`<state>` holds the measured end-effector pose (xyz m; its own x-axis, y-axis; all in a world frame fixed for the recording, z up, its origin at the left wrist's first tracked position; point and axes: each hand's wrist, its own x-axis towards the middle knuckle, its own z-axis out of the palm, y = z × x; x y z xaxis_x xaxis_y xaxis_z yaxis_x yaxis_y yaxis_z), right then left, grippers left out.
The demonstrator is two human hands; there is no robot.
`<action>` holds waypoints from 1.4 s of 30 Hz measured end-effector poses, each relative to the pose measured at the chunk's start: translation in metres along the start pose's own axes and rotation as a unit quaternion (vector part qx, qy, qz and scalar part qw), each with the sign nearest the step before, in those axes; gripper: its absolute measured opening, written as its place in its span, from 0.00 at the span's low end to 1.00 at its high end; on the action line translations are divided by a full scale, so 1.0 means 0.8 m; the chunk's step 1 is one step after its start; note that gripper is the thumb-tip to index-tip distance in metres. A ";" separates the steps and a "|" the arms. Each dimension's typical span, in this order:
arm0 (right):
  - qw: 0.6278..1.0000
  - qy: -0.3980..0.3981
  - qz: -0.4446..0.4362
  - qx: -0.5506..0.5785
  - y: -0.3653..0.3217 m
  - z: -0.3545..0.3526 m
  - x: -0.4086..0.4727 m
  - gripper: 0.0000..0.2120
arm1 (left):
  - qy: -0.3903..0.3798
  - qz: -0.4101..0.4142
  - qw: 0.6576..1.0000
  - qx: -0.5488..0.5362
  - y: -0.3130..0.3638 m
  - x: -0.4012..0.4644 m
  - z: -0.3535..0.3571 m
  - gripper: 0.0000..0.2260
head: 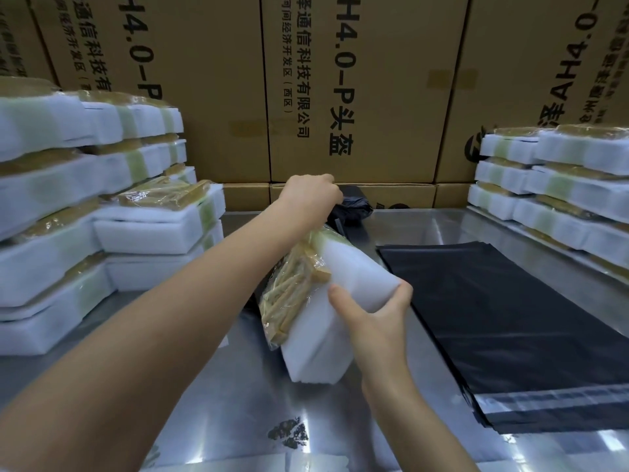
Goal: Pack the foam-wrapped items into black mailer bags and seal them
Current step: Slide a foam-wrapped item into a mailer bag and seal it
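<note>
Stacks of white foam-wrapped items (68, 206) flank a shiny steel table (211, 403). Right of centre lie flat black mailer bags (493, 318). Beside them, the right hand (371, 321) grips one tilted foam-wrapped item (326, 311), apparently for bagging; the left hand (309, 195) pinches its far end.

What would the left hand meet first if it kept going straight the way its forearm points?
Probably the crumpled black bag just past the left hand, then the cardboard boxes behind it. Depth is unclear, so it may pass above the bag.
</note>
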<state>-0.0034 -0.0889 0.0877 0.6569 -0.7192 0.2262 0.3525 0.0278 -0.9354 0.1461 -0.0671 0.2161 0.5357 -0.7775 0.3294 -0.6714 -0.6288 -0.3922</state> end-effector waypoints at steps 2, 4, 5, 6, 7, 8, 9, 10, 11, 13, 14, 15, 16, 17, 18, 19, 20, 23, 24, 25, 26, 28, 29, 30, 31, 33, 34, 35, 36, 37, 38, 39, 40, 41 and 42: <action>1.000 -0.005 -0.006 -0.007 0.000 0.001 -0.001 0.24 | -0.029 0.047 0.998 0.029 -0.004 0.002 -0.005 0.23; 1.000 -0.010 -0.011 -0.012 0.002 0.003 -0.002 0.24 | -0.030 0.106 0.991 0.075 -0.001 0.004 -0.010 0.21; 1.000 -0.011 -0.012 -0.013 0.002 0.004 -0.002 0.24 | -0.031 0.129 0.987 0.089 0.001 0.005 -0.012 0.17; 1.000 -0.011 -0.009 -0.013 0.002 0.004 -0.001 0.23 | -0.033 0.138 0.985 0.093 0.005 0.004 -0.013 0.15; 1.000 -0.010 -0.005 -0.014 0.002 0.004 0.000 0.23 | -0.036 0.138 0.986 0.081 0.009 0.003 -0.015 0.14; 1.000 -0.008 0.001 -0.014 0.002 0.003 0.002 0.23 | -0.035 0.132 0.989 0.056 0.015 0.001 -0.019 0.14; 1.000 -0.005 0.008 -0.011 0.001 0.001 0.004 0.23 | -0.030 0.125 0.991 0.029 0.024 -0.003 -0.024 0.14; 1.000 0.000 0.017 -0.006 0.001 0.000 0.007 0.23 | -0.014 0.126 0.992 0.007 0.036 -0.007 -0.027 0.14; 1.000 0.005 0.024 0.003 0.001 -0.003 0.010 0.24 | 0.007 0.138 0.990 -0.003 0.050 -0.012 -0.030 0.13; 0.999 0.016 0.033 0.014 0.003 -0.007 0.011 0.26 | 0.041 0.158 0.986 -0.013 0.071 -0.020 -0.030 0.12; 0.999 0.022 0.036 0.017 0.005 -0.010 0.012 0.26 | 0.060 0.154 0.985 -0.046 0.074 -0.023 -0.028 0.10; 0.998 0.029 0.044 0.027 0.007 -0.012 0.013 0.25 | 0.078 0.140 0.982 -0.100 0.069 -0.025 -0.027 0.09; 0.997 0.035 0.057 0.043 0.010 -0.014 0.014 0.24 | 0.088 0.122 0.975 -0.162 0.061 -0.026 -0.026 0.09; 0.994 0.039 0.075 0.063 0.012 -0.017 0.016 0.23 | 0.089 0.098 0.965 -0.226 0.050 -0.027 -0.022 0.11; 0.991 0.043 0.093 0.084 0.013 -0.019 0.017 0.22 | 0.082 0.068 0.952 -0.286 0.038 -0.030 -0.016 0.16; 0.988 0.050 0.108 0.103 0.014 -0.022 0.018 0.22 | 0.069 0.035 0.938 -0.338 0.027 -0.036 -0.008 0.21; 0.984 0.058 0.121 0.120 0.015 -0.024 0.019 0.22 | 0.052 0.001 0.927 -0.372 0.017 -0.043 0.002 0.24; 0.970 0.064 0.150 0.180 0.018 -0.031 0.021 0.23 | 0.017 -0.065 0.915 -0.398 0.004 -0.076 0.042 0.27; 0.966 0.060 0.157 0.195 0.018 -0.033 0.021 0.23 | 0.031 -0.077 0.910 -0.406 0.005 -0.086 0.054 0.27; 0.963 0.054 0.164 0.205 0.018 -0.034 0.022 0.23 | 0.058 -0.089 0.904 -0.414 0.007 -0.095 0.063 0.26; 0.961 0.046 0.170 0.212 0.018 -0.034 0.022 0.23 | 0.092 -0.100 0.899 -0.416 0.007 -0.101 0.069 0.24; 0.958 0.030 0.181 0.221 0.020 -0.034 0.022 0.22 | 0.131 -0.117 0.902 -0.393 0.005 -0.108 0.073 0.20; 0.956 0.024 0.186 0.225 0.021 -0.034 0.022 0.22 | 0.128 -0.124 0.911 -0.371 0.001 -0.108 0.072 0.18; 0.954 0.021 0.190 0.230 0.022 -0.035 0.022 0.22 | 0.114 -0.121 0.925 -0.341 -0.003 -0.107 0.071 0.15; 0.952 0.022 0.195 0.234 0.022 -0.036 0.022 0.22 | 0.093 -0.111 0.941 -0.305 -0.006 -0.105 0.069 0.13; 0.950 0.031 0.202 0.238 0.024 -0.037 0.021 0.23 | 0.054 -0.082 0.968 -0.232 -0.005 -0.105 0.063 0.12; 0.949 0.038 0.204 0.239 0.025 -0.037 0.021 0.22 | 0.049 -0.068 0.975 -0.208 -0.002 -0.107 0.060 0.12; 0.947 0.045 0.207 0.242 0.026 -0.036 0.020 0.22 | 0.059 -0.054 0.976 -0.203 0.004 -0.110 0.058 0.12; 0.944 0.051 0.211 0.248 0.026 -0.034 0.020 0.22 | 0.078 -0.040 0.972 -0.219 0.012 -0.116 0.056 0.11; 0.940 0.054 0.215 0.257 0.025 -0.033 0.021 0.21 | 0.104 -0.025 0.963 -0.245 0.021 -0.124 0.054 0.10; 0.937 0.058 0.219 0.268 0.022 -0.031 0.022 0.21 | 0.127 -0.009 0.954 -0.271 0.029 -0.130 0.050 0.09; 0.933 0.063 0.219 0.277 0.019 -0.030 0.023 0.22 | 0.141 0.003 0.947 -0.287 0.035 -0.134 0.046 0.10; 0.932 0.070 0.218 0.283 0.017 -0.029 0.025 0.23 | 0.150 0.004 0.944 -0.293 0.039 -0.135 0.043 0.10; 0.931 0.077 0.216 0.284 0.016 -0.029 0.026 0.24 | 0.155 -0.009 0.943 -0.295 0.042 -0.133 0.041 0.11; 0.932 0.083 0.212 0.280 0.014 -0.029 0.025 0.26 | 0.159 -0.030 0.942 -0.292 0.043 -0.130 0.039 0.13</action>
<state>-0.0018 -0.1195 0.0752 0.7209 -0.6568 -0.2211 0.4073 0.6597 -0.6315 0.0835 -0.0081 0.1416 0.4634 -0.6393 0.6136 -0.8621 -0.4855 0.1453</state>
